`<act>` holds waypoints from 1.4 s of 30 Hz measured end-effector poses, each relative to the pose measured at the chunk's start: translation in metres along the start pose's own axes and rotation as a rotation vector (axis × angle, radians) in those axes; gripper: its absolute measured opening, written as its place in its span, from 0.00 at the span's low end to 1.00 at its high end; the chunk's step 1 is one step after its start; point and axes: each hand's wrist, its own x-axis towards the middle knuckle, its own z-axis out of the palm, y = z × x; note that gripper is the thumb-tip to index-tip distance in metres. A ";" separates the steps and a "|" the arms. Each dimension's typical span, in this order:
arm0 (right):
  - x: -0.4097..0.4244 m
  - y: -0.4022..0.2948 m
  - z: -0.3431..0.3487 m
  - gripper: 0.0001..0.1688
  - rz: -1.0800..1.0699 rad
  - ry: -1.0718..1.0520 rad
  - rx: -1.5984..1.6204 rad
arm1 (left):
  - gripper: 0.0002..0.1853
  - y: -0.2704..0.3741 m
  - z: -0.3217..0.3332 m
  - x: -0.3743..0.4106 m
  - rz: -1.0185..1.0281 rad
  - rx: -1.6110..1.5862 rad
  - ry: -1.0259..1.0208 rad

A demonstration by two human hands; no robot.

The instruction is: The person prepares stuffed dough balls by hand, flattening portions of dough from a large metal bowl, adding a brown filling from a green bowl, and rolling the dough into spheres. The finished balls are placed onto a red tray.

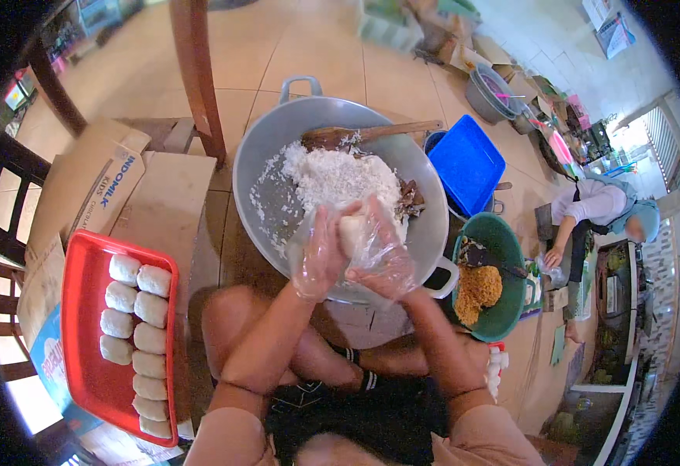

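Observation:
My left hand (322, 256) and my right hand (383, 253), both in clear plastic gloves, press a lump of white rice (353, 234) between their palms. They are above the near part of a large metal wok (252, 151). In the wok lies a mound of white rice (346, 177), with folded brown leaves (411, 199) at its right edge. A wooden paddle (375, 133) rests across the wok's far side. On the left, a red tray (92, 378) holds two rows of shaped rice pieces (151, 309).
At right stand a blue plastic tray (469, 166) and a green basin (494, 233) with an orange-brown shredded filling (478, 291). Flattened cardboard boxes (165, 192) lie under the red tray. A wooden post (191, 76) rises at far left. Another person (596, 204) sits at far right.

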 end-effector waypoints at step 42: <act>0.004 0.000 -0.011 0.52 -0.065 -0.356 -0.514 | 0.35 -0.018 -0.010 0.000 -0.146 0.159 0.116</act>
